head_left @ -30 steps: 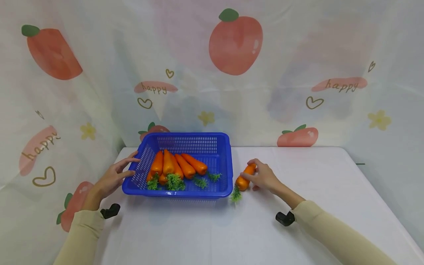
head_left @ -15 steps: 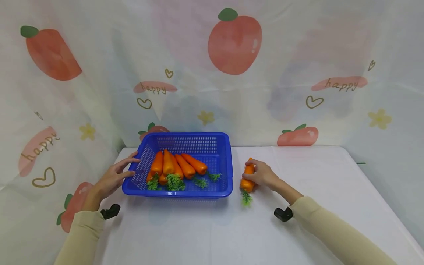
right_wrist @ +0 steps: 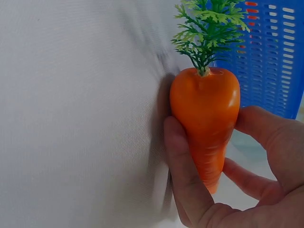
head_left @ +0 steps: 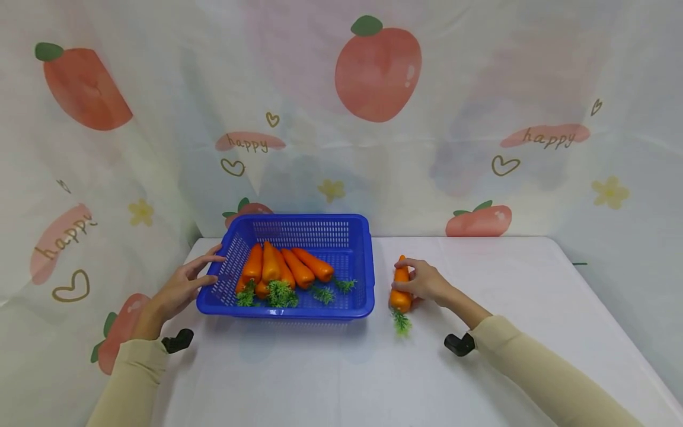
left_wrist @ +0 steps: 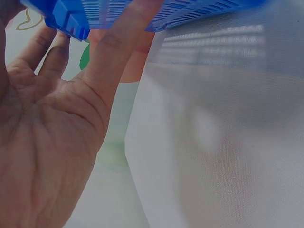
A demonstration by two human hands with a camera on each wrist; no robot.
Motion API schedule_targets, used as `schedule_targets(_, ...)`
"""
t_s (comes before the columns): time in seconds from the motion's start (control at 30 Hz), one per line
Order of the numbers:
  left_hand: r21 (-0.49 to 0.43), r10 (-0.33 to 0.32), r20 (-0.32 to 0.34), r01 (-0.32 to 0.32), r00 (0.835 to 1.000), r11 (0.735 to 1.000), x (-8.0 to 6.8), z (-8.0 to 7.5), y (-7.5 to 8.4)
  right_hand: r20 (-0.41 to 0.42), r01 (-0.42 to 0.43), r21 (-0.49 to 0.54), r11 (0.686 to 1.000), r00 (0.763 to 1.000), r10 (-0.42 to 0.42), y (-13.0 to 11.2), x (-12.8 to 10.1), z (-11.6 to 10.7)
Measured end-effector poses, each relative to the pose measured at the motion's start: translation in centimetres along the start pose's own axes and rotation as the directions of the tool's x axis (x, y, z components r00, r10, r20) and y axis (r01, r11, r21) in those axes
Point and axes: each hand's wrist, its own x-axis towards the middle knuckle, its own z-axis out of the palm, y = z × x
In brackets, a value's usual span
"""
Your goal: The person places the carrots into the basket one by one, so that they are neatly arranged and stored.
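My left hand (head_left: 178,290) rests at the left rim of a blue plastic basket (head_left: 320,311), fingers extended and their tips over the edge. In the left wrist view its palm (left_wrist: 47,128) shows below the basket wall (left_wrist: 194,12). My right hand (head_left: 429,281) grips an orange carrot (head_left: 401,302) with green leaves, low over the table to the right of the basket. Seen from the right wrist, the carrot (right_wrist: 206,104) has its thick, leafy end away from the palm, with fingers on both sides. Several more carrots (head_left: 301,273) lie in the basket, leaves toward its front.
A white cloth (head_left: 299,379) covers the table. Behind and at the left hangs a curtain (head_left: 405,178) printed with fruit and hearts. Black wrist-worn pieces (head_left: 459,344) stick out by each sleeve.
My right hand has turned the carrot so its leaves point more toward me, slightly farther from the basket. The left hand, basket and carrots inside have stayed put.
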Motion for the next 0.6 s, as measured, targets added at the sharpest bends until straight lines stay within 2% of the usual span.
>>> schedule_targets(0.3,0.027,-0.014,-0.010,0.015,1.000,1.000,-0.1,-0.2,-0.4,0.063,0.029,-0.040,0.999,0.998,-0.027,-0.4,0.1,-0.8)
schedule_targets(0.6,0.028,-0.004,-0.008,0.004,1.000,1.000,0.1,-0.2,-0.5,0.108,0.152,-0.012,0.988,0.983,-0.150,-1.6,-0.7,-3.7)
